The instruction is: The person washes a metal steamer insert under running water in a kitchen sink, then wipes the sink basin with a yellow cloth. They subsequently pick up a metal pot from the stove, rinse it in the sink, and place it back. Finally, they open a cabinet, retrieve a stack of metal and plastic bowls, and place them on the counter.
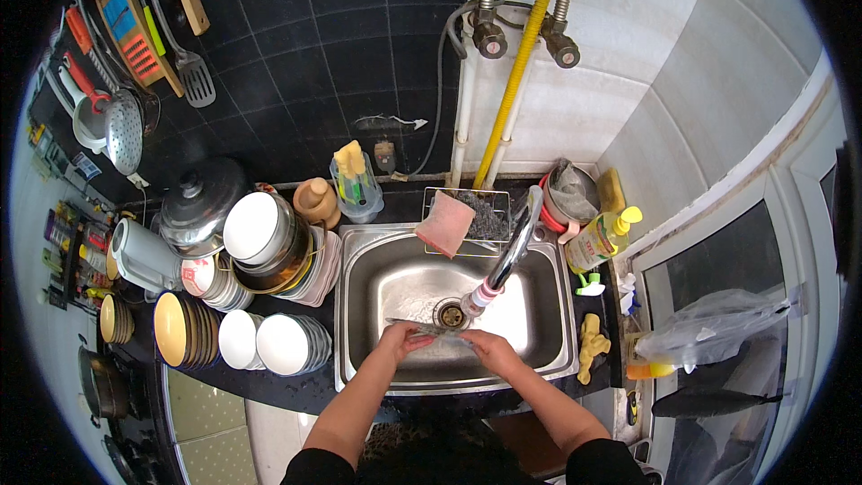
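Note:
Over the stainless steel sink [387, 296], my left hand [402, 342] and my right hand [495, 353] grip the two ends of a thin, translucent item [439, 331]. It is seen nearly edge-on, so its exact kind cannot be told. Just beyond it, the spout of the chrome faucet [515, 249] reaches down towards the basin. The sink drain [450, 314] shows right behind the item. Whether water is running onto it is hard to make out.
A wire rack [431, 249] at the sink's back edge holds a pink sponge [445, 222] and a dark scouring pad [486, 215]. Stacked bowls [283, 343] crowd the left counter. A yellow dish soap bottle [599, 242] and a crumpled yellow cloth [592, 348] are on the right.

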`<state>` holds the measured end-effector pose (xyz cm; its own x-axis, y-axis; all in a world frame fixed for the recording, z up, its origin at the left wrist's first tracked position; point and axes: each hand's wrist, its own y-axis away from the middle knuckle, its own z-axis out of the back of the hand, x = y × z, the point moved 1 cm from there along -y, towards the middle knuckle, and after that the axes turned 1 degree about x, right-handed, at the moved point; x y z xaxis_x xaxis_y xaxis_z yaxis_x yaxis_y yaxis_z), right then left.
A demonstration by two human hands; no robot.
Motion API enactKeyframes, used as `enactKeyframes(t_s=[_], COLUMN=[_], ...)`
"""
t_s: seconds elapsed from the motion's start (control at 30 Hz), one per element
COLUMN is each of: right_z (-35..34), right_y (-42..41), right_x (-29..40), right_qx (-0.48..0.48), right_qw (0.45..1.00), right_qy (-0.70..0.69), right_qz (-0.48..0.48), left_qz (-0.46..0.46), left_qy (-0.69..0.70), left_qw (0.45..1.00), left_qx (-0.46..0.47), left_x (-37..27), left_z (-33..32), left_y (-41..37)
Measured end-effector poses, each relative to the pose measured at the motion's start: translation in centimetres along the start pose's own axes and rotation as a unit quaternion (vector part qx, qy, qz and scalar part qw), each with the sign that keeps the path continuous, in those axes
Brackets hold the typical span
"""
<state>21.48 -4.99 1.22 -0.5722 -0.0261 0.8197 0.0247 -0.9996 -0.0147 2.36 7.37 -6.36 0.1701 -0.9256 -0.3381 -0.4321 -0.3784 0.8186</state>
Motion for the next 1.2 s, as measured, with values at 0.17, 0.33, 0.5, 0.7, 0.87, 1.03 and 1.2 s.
enactKeyframes(t_s=[0.17,0.33,0.5,0.7,0.87,1.03,1.2], right_z=[2.3,9.6,12.8,12.1,12.0,7.5,0.5], right_y=[0.3,-2.5,-9.6,-13.2,-9.7,-3.6,-1.6], right_x=[-0.8,1.0,3.2,3.7,1.2,0.6,-3.9], right_qx=[0.020,-0.256,-0.210,-0.218,-0.298,-0.250,-0.109], right_qw=[1.000,0.962,0.961,0.926,0.910,0.954,0.975], right_qy=[-0.010,0.087,0.175,0.296,0.272,0.158,0.194], right_qz=[0.013,0.031,0.045,0.083,0.096,0.036,-0.004], left_qz=[-0.059,-0.102,-0.114,-0.105,-0.096,-0.096,-0.072], left_qy=[0.055,-0.022,-0.050,-0.065,-0.051,-0.051,-0.057], left_qw=[0.997,0.995,0.992,0.991,0.991,0.990,0.987], left_qx=[-0.013,-0.012,0.015,0.054,0.075,0.092,0.134], left_x=[1.1,-0.3,0.6,1.9,2.0,2.0,2.2], left_z=[1.1,-0.1,-0.4,-0.1,0.0,-0.7,-0.6], left_y=[0.2,3.7,4.5,4.1,4.7,5.2,5.1])
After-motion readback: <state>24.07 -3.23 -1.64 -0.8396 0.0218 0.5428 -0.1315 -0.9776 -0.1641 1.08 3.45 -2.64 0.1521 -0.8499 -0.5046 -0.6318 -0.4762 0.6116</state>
